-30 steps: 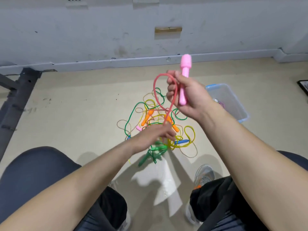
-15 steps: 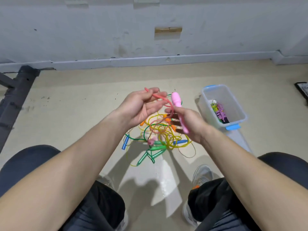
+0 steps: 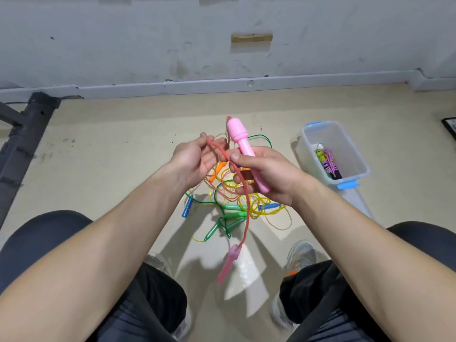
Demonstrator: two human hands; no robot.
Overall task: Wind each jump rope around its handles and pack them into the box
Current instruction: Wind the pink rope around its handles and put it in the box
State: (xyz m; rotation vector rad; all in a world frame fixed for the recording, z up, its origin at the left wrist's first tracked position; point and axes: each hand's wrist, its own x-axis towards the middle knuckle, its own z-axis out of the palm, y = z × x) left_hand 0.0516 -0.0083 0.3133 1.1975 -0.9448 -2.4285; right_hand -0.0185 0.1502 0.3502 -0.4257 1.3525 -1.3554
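My right hand [image 3: 269, 177] grips a pink jump-rope handle [image 3: 243, 148] that points up and away. Its red cord [image 3: 243, 191] runs from my left hand [image 3: 195, 160], which pinches it between fingertips and thumb, past my right thumb and down to the second pink handle [image 3: 228, 264], which dangles blurred between my knees. Below my hands, a tangle of ropes [image 3: 237, 206] in yellow, green, orange and blue lies on the floor. To the right stands a clear plastic box [image 3: 306, 154] with blue clips, with a wound purple rope [image 3: 330, 164] and a yellow-green one inside.
A grey wall and skirting board run across the back. A dark metal frame [image 3: 22, 144] leans at the left. A black object [image 3: 450, 125] pokes in at the right edge. My knees and shoes [image 3: 299, 254] flank the floor patch below the rope pile.
Both hands have risen slightly and closed in. The red cord has been drawn up, so the second pink handle has left the pile and now hangs in the air.
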